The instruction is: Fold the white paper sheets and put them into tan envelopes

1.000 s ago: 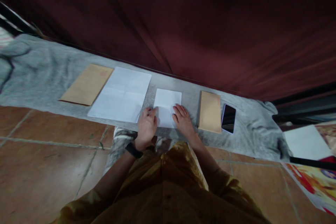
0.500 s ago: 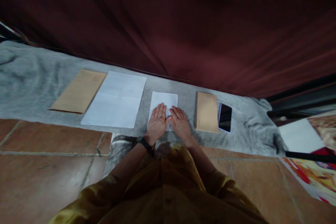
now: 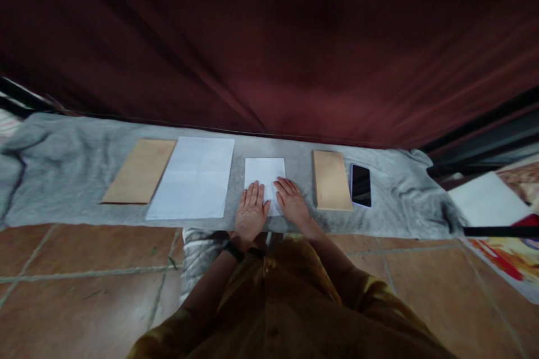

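A small white sheet of paper (image 3: 264,171), seemingly folded, lies on the grey cloth in front of me. Flat on its left side rests my left hand (image 3: 251,210), fingers stretched out and a dark band at the wrist. My right hand (image 3: 291,200) lies over the paper's right edge, fingers extended too. Neither hand grips anything. To the left is a larger stack or sheet of white paper (image 3: 191,179) with a faint crease, beside a brown envelope (image 3: 141,171). Right of my hands lies a narrower stack of brown envelopes (image 3: 332,181).
A smartphone (image 3: 361,185) with a dark screen lies right of the envelopes. The grey cloth (image 3: 84,162) covers a long narrow surface. Behind it hangs a dark red curtain (image 3: 269,67). A white sheet and a colourful printed item (image 3: 505,261) are at the far right.
My hands have moved slightly apart on the small paper, with a gap now between the thumbs. The head view has turned a little, so the surface appears more level.
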